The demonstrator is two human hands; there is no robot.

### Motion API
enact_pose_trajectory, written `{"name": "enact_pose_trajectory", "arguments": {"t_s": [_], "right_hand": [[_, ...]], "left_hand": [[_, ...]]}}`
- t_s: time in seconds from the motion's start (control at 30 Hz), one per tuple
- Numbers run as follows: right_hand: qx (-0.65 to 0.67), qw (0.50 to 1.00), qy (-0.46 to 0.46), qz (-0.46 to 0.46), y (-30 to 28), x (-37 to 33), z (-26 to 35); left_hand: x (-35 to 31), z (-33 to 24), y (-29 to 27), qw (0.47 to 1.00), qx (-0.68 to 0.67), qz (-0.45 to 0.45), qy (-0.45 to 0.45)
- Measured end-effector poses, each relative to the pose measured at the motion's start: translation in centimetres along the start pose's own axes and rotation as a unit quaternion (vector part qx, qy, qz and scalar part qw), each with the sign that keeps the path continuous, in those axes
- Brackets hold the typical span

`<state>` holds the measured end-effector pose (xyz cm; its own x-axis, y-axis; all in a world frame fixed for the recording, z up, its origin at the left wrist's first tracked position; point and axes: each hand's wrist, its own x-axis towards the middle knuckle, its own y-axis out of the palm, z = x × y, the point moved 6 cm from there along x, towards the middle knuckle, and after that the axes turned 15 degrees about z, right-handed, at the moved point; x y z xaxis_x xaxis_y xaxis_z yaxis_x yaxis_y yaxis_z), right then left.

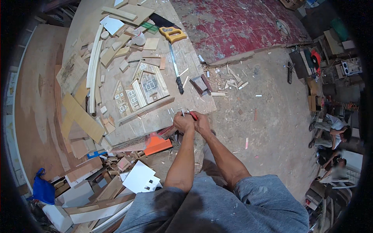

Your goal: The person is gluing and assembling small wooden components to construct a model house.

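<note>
Both hands meet just past the near right edge of the wooden worktable (155,123). My left hand (182,122) is closed, its fingers pinching a small thin whitish strip (183,112). My right hand (201,123) is wrapped around a small red tool (193,115), held close against the left fingers. Its working end is too small to make out. Beyond them on the table lies a wooden model house front (149,83) with white window frames. A smaller house-shaped wooden piece (121,99) lies to its left.
A yellow-handled saw (173,34), a metal ruler (173,58), a white cup (138,38) and wood offcuts cover the table. An orange dustpan-like piece (158,144) sits below its near edge. Scraps litter the floor; a blue bag (42,188) lies left. People sit at far right.
</note>
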<state>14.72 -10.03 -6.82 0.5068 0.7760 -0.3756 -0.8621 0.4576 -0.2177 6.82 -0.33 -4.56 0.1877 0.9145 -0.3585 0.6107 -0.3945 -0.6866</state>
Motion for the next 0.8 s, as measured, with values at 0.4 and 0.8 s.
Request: {"name": "enact_pose_trajectory", "arguments": {"t_s": [0.4,0.8], "right_hand": [[-0.037,0.996,0.024,-0.072,-3.0,0.1,-1.1],[0.063,0.986,0.147,0.05,0.4,-2.3,-6.2]], "left_hand": [[-0.3,0.1,-0.8,0.999,-0.001,0.02,-0.035],[-0.3,-0.6,-0.1,1.0,0.0,0.019,-0.021]]}}
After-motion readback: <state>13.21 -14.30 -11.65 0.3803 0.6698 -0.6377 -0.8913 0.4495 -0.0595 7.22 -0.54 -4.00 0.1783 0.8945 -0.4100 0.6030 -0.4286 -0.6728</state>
